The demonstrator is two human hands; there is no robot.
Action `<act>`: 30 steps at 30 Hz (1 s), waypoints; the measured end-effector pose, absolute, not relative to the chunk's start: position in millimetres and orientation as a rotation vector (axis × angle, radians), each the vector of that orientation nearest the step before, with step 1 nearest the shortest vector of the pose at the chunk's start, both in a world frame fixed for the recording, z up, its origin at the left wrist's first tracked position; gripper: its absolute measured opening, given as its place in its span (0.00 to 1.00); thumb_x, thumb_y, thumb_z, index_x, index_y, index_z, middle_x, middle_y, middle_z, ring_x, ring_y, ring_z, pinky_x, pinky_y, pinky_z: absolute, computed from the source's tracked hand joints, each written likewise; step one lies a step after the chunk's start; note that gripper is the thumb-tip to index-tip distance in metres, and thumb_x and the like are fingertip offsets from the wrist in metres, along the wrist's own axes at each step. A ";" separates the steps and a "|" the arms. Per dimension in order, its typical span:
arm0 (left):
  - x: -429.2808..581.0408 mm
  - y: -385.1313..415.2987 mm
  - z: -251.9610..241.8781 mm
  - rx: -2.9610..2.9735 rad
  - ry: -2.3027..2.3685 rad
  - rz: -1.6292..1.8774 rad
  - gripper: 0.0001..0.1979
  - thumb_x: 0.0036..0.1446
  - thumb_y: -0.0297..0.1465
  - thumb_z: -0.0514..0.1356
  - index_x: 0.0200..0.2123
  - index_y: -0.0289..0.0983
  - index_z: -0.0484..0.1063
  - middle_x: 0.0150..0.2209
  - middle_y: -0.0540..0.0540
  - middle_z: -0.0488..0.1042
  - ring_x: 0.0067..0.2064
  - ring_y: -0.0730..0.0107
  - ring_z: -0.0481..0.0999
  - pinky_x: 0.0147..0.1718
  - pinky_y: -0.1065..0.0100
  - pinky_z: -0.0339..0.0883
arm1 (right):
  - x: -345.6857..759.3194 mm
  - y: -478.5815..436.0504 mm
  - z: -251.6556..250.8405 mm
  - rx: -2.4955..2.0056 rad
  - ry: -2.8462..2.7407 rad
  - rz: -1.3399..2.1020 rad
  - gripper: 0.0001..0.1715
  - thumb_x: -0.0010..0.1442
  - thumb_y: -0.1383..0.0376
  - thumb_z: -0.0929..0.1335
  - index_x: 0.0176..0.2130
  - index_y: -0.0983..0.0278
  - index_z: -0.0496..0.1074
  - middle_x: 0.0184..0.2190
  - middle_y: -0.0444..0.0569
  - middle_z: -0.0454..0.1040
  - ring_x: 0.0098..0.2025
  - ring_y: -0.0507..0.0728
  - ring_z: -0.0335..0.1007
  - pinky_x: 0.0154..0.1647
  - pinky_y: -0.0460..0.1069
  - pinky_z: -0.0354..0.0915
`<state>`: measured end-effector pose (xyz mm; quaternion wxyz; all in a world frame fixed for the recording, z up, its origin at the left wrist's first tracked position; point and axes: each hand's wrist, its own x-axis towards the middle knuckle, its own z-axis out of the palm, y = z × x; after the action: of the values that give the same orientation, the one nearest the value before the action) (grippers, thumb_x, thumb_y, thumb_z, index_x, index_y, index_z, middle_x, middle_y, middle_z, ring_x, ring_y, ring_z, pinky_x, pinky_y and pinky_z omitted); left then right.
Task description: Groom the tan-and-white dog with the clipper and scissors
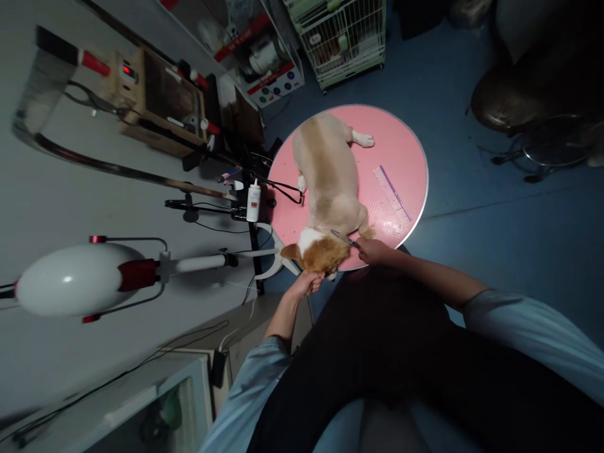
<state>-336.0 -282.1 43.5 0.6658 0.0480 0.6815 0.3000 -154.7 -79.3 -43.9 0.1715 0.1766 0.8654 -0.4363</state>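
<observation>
A dog with a close-clipped cream and tan body lies on the round pink table, its orange and white head at the near edge. My left hand is closed at the head, with a bit of orange fur showing under the fingers that looks like an ear. One orange ear stands out to the left. In my right hand is a pair of scissors, the blades pointing left over the dog's neck and cheek. A purple-backed comb lies on the table right of the dog. The dog's face is mostly hidden.
A black grooming loop reaches over the table's left edge, beside a white bottle. Further left are a white lamp-like device and a wooden box. A wire cage stands behind; a wheeled stool is right.
</observation>
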 end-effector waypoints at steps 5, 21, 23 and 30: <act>-332.8 -281.9 43.8 0.108 1.546 0.668 0.15 0.42 0.38 0.66 0.27 0.39 0.62 0.15 0.62 0.49 0.17 0.83 0.46 0.20 0.74 0.40 | -161.8 -76.0 -39.1 0.485 2.495 -1.243 0.22 0.65 0.66 0.67 0.58 0.70 0.68 0.52 0.64 0.79 0.51 0.64 0.78 0.43 0.50 0.66; -323.8 -280.0 33.9 0.153 1.538 0.698 0.13 0.42 0.37 0.64 0.26 0.39 0.63 0.15 0.62 0.50 0.17 0.83 0.46 0.19 0.74 0.41 | -161.6 -62.5 -39.0 0.341 2.524 -1.223 0.23 0.62 0.64 0.71 0.55 0.68 0.69 0.51 0.62 0.79 0.49 0.63 0.77 0.41 0.49 0.64; -323.8 -279.5 34.7 0.155 1.523 0.708 0.14 0.41 0.38 0.65 0.26 0.39 0.63 0.15 0.62 0.50 0.16 0.83 0.45 0.19 0.74 0.40 | -162.4 -63.7 -39.7 0.363 2.511 -1.222 0.22 0.63 0.65 0.70 0.55 0.68 0.69 0.49 0.61 0.80 0.47 0.62 0.77 0.39 0.48 0.62; -322.7 -282.7 29.3 0.093 1.569 0.674 0.14 0.44 0.36 0.66 0.29 0.39 0.65 0.14 0.62 0.50 0.17 0.82 0.45 0.18 0.74 0.40 | -149.3 -61.1 -51.3 0.330 2.492 -1.275 0.13 0.64 0.73 0.65 0.49 0.69 0.71 0.42 0.58 0.80 0.40 0.58 0.74 0.37 0.48 0.58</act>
<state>-322.7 -282.7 29.3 0.6562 0.0410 0.6923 0.2974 -149.3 -61.1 -51.3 0.1609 0.1155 0.8726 -0.4465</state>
